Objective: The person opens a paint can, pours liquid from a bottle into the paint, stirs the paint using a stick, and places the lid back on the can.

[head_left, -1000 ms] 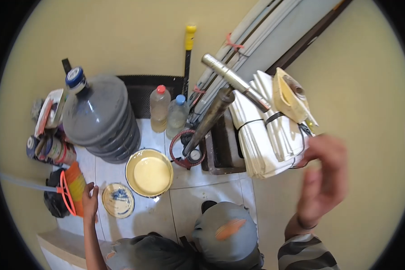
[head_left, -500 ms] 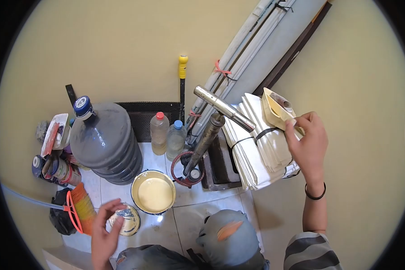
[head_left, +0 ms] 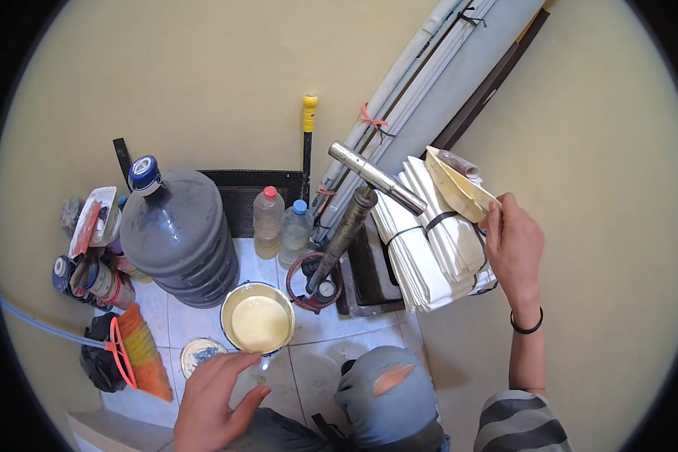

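Note:
My right hand (head_left: 516,239) pinches the near corner of a cream, paint-coated tray (head_left: 453,188). The tray sits tilted above bundles of folded white sheets (head_left: 459,252), and a brownish roll (head_left: 459,164) shows behind its far side. My left hand (head_left: 217,403) hangs over the floor with thumb and fingers apart, holding nothing. Just beyond its fingertips stands an uncovered can of cream paint (head_left: 258,320). A paint-smeared lid (head_left: 200,355) lies on the tiles, partly covered by that hand.
A large water jug (head_left: 177,237), two small bottles (head_left: 268,226) and a floor pump (head_left: 346,230) stand around the can. Paint tins (head_left: 109,286) and an orange broom (head_left: 143,350) are at left. Long wrapped poles (head_left: 399,98) lean on the wall.
My left hand has moved right, from over the lid to just below the paint can. The tray in my right hand has tipped up, and the roll now shows behind it.

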Demonstrator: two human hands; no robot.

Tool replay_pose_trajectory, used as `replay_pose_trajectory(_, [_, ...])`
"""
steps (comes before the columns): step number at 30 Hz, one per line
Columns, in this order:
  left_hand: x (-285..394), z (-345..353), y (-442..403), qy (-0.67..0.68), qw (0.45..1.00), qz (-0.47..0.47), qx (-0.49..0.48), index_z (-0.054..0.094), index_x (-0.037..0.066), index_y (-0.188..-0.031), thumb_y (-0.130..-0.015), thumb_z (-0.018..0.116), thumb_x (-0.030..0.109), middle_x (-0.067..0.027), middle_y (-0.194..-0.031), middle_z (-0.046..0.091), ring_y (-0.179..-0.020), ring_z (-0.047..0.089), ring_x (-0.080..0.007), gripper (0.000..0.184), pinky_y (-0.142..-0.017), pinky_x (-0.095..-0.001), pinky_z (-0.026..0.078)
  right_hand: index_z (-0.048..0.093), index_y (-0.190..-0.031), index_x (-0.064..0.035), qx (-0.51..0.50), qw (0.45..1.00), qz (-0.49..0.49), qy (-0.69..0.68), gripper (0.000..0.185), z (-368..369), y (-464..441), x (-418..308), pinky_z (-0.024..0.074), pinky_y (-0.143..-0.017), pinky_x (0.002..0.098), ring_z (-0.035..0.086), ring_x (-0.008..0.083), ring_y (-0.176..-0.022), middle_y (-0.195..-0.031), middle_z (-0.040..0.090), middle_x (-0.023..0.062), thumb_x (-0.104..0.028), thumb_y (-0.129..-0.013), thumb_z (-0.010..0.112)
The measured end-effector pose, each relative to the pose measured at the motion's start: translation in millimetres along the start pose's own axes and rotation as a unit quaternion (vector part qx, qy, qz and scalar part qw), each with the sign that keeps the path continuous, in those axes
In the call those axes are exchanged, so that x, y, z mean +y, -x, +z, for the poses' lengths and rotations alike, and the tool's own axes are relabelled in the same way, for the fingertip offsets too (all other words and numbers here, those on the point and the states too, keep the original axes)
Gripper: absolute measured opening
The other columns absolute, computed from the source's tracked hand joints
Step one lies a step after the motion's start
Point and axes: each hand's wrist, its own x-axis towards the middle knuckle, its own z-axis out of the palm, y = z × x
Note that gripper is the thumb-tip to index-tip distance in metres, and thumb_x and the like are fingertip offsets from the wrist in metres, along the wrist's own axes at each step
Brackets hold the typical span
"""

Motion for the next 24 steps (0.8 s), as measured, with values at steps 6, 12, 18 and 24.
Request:
replay_pose_trajectory(6, [85.6, 41.7, -117.6, -0.253, 0.911, 0.327, -0.003, 0.069, 0.001, -0.132, -0.089, 0.077, 0.009, -0.0095, -0.105, 0.069, -0.097, 0.070, -0.0279, 0.044, -0.093, -0.0435, 0.055, 0.053, -0.090, -0.0053, -0.050, 0.997, -0.012, -0.064, 0.024, -2.3, 2.3, 8.2, 0.0482, -0.058, 0.0468, 0.063, 0.0351, -0.060, -0.065, 0.061, 0.0115, -0.017, -0.110, 0.060])
replay_pose_trajectory(12, [129.7, 172.6, -237.2, -0.271, 0.863, 0.397, 0.158, 0.062, -0.005, -0.132, -0.083, 0.074, 0.007, -0.0091, -0.099, 0.062, -0.089, 0.073, -0.0217, 0.052, -0.065, -0.0297, 0.060, 0.053, -0.091, -0.0042, -0.068, 0.994, -0.051, -0.068, 0.021, -13.9, -3.9, 13.7, 0.0487, -0.058, 0.0491, 0.063, 0.0380, -0.061, -0.066, 0.061, 0.0148, -0.016, -0.106, 0.062])
replay_pose_trajectory(18, [123.4, 192.6, -266.7, -0.209, 0.894, 0.366, 0.154, 0.054, 0.004, -0.109, -0.087, 0.071, 0.001, -0.0142, -0.101, 0.061, -0.079, 0.077, -0.0284, 0.028, -0.059, -0.0379, 0.063, 0.054, -0.089, -0.0034, -0.085, 0.988, -0.046, -0.122, 0.021, -23.1, 0.2, 28.8, 0.0446, -0.056, 0.0468, 0.059, 0.0365, -0.058, -0.065, 0.058, 0.0147, -0.015, -0.106, 0.061])
replay_pose_trajectory(24, [134.1, 186.5, -268.8, -0.145, 0.926, 0.342, 0.073, 0.055, 0.008, -0.120, -0.092, 0.065, 0.001, -0.0180, -0.105, 0.060, -0.077, 0.076, -0.0373, 0.030, -0.058, -0.0462, 0.062, 0.057, -0.088, -0.0008, -0.122, 0.966, 0.071, -0.215, 0.024, -30.5, -2.5, 38.7, 0.0395, -0.052, 0.0408, 0.052, 0.0295, -0.049, -0.061, 0.057, 0.0144, -0.015, -0.107, 0.060])
